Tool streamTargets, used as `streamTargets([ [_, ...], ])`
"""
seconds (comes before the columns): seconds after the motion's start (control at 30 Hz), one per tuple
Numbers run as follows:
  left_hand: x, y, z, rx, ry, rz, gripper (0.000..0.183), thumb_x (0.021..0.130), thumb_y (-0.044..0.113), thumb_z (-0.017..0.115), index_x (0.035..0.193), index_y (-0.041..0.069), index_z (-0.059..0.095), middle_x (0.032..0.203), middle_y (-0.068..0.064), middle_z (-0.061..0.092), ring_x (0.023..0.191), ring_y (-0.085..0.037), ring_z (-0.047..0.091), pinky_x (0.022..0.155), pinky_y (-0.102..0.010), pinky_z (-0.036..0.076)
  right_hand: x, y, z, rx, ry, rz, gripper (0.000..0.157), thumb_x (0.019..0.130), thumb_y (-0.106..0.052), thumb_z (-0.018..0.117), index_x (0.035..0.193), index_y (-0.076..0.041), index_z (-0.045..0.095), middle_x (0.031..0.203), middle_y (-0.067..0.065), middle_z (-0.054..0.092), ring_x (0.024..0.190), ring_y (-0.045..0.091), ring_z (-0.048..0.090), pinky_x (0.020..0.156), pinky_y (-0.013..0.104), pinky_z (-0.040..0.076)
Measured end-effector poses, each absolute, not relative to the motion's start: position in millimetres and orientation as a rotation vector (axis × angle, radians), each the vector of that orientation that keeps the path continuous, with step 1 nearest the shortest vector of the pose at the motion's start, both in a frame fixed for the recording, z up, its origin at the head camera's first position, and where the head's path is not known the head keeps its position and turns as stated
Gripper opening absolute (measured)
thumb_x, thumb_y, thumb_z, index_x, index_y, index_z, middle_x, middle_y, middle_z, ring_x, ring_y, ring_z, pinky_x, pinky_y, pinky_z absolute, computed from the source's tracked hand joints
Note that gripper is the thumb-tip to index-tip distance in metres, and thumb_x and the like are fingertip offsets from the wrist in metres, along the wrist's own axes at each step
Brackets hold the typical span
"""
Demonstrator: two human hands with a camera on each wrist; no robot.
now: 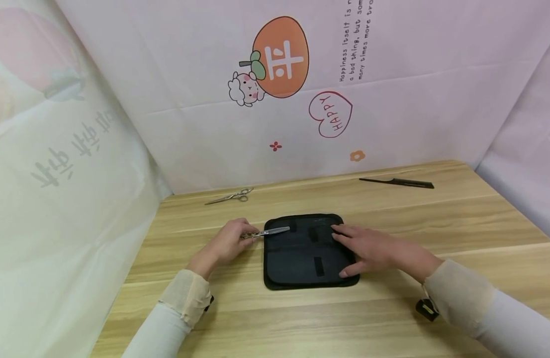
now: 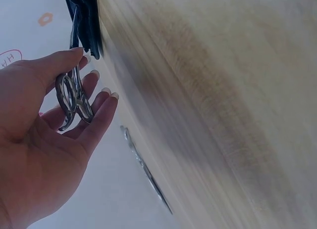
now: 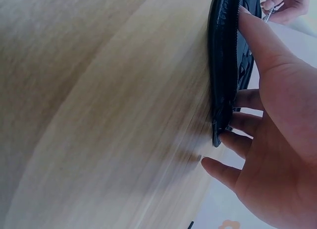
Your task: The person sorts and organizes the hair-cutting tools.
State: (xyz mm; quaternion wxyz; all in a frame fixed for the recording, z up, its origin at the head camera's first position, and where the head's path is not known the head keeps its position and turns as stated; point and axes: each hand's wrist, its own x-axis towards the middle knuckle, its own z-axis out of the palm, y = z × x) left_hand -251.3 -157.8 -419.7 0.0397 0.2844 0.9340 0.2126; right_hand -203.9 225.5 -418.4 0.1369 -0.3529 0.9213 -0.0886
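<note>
White sleeves (image 1: 156, 330) come in low and near, over the wood table (image 1: 302, 323). In the middle lies a flat black case (image 1: 290, 271), with its inside facing up. The left hand (image 1: 230, 241) pinches some scissors (image 1: 277, 230) by the ring end, and their blades point in over the case's left side. The tip is right by a small black band (image 1: 293, 226) — I can't tell if it goes under. The right hand (image 1: 373, 248) has its fingers spread wide and rests on the case's right side, thumb near the zip (image 3: 237, 40).

It looks to me like the scissors go into a band. To do that well, keep the blades together and low, line up the tip, and push slow and straight. A tilt could snag the band. The right hand should press so the case can't slide — but stay out of the tip's way.

At the back, other scissors (image 1: 223, 199) lie on the left and a comb (image 1: 409, 183) on the right, both apart from the case.
</note>
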Motion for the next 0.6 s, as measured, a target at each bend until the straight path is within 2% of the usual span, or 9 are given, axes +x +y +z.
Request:
streamTargets([
  [0.33, -259.4, -152.0, -422.5, 0.812, 2.84, 0.629, 0.028, 0.098, 0.012, 0.07, 0.125, 0.008, 0.074, 0.107, -0.006, 0.067, 0.099, -0.022, 0.063, 0.09, -0.04, 0.053, -201.3, 225.1, -412.9, -1.017, 2.659, -0.258, 0.099, 0.091, -0.067, 0.064, 0.154, 0.005, 0.038, 0.164, 0.025, 0.025, 0.149, 0.045, 0.029, 0.114, 0.06, 0.034],
  [0.6, -263.1, -147.7, -424.8, 0.814, 2.818, 0.631, 0.028, 0.098, 0.01, 0.07, 0.125, 0.006, 0.073, 0.106, -0.007, 0.067, 0.096, -0.018, 0.061, 0.088, -0.038, 0.052, -201.5, 224.1, -412.4, -1.001, 2.64, -0.23, 0.1, 0.091, -0.069, 0.062, 0.156, 0.003, 0.035, 0.166, 0.023, 0.022, 0.15, 0.044, 0.028, 0.114, 0.059, 0.034],
])
